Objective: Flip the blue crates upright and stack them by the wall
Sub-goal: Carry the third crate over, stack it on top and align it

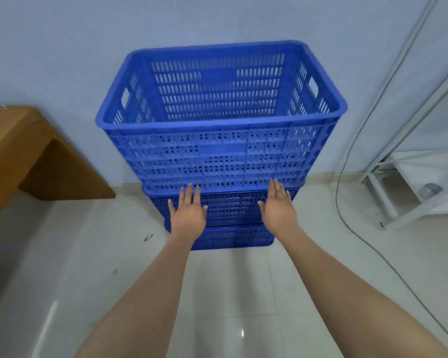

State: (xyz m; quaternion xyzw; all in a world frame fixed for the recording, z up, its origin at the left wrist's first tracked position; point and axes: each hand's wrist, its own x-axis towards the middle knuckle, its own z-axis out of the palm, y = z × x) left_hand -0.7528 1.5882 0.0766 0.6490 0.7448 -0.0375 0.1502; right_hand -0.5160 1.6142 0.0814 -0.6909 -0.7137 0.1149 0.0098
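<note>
pale wall stands behind 3 blue crates, stacked upright on the floor. left hand and right hand reach out, fingers straight, holding nothing.

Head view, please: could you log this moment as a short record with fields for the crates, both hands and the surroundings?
stack: three blue slatted plastic crates, nested upright, against the pale wall
top crate: open side up, empty
middle crate: partly hidden behind hands
bottom crate: on tiled floor
left hand: open, fingers straight, at stack front
right hand: open, same
left of stack: brown wooden bench
right of stack: white metal frame, black cable
</note>
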